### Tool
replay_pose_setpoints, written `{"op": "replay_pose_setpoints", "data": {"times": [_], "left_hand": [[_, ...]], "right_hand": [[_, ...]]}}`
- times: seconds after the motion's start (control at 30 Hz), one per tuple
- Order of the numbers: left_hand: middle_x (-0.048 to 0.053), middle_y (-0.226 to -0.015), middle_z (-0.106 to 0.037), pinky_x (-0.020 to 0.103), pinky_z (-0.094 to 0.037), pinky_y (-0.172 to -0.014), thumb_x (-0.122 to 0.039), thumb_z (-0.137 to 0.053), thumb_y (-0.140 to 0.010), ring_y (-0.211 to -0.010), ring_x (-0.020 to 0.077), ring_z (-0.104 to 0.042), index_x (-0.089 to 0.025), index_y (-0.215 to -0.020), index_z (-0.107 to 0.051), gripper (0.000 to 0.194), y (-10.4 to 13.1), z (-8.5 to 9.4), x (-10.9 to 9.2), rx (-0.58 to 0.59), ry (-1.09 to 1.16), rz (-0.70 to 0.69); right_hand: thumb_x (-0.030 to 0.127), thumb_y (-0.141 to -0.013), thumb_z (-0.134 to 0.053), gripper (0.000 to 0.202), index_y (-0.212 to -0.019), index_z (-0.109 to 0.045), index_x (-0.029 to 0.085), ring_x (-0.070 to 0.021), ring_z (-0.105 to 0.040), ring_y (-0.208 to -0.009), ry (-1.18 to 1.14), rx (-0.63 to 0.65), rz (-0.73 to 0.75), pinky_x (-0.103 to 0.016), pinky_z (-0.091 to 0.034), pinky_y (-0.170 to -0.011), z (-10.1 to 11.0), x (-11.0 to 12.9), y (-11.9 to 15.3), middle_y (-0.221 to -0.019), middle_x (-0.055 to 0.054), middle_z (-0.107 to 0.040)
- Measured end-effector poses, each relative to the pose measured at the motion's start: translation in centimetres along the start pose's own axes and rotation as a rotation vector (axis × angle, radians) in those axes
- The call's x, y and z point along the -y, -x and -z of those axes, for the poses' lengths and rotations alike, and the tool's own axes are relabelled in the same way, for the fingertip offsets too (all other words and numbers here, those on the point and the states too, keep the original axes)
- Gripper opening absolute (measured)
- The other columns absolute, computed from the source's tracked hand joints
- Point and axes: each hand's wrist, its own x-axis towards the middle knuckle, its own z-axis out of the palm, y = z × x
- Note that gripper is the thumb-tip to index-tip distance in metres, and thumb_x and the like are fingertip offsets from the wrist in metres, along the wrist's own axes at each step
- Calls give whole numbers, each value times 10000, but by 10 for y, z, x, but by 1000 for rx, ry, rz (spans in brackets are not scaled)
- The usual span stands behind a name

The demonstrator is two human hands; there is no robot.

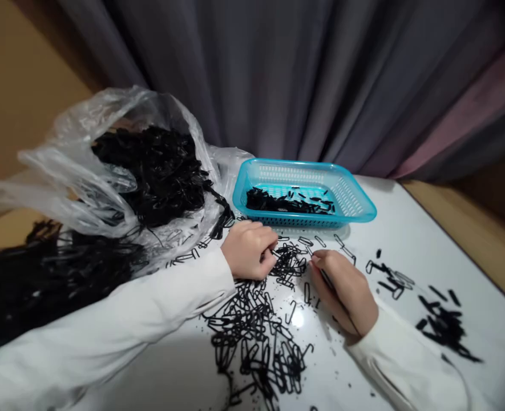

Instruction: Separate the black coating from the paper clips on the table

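Observation:
Many thin black looped pieces (pixel 252 319) lie scattered in a long heap down the middle of the white table. My left hand (pixel 250 250) is closed at the heap's upper part; what its curled fingers hold, if anything, is hidden. To the right, my right hand (pixel 342 288) has thumb and index finger pinched together at the edge of the loops, and the item between them is too small to name. Just beyond both hands stands a blue basket (pixel 355 197) with small solid black pieces (pixel 278 201) inside.
An open clear plastic bag (pixel 81 154) full of black pieces (pixel 158 171) stands at the left, with a dark pile (pixel 64 285) in front of it. Small black pieces (pixel 444 325) form a pile at the right. A grey curtain (pixel 252 74) hangs behind.

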Motion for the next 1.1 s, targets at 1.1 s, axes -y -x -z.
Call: {"op": "replay_pose_setpoints", "data": {"times": [1.1], "left_hand": [[95,-887,-739,247,-525,-623,-84,-503,-814,-562,81,-632,-118,-912,-634,167,-8,-12,-13,113,1331,660]], "right_hand": [[208,-873,-572,68,-924,-528,221,-154,-638,-843,-169,-109,-143,-279,-512,-740,-10,5,1,-890,-27,-640]]}}
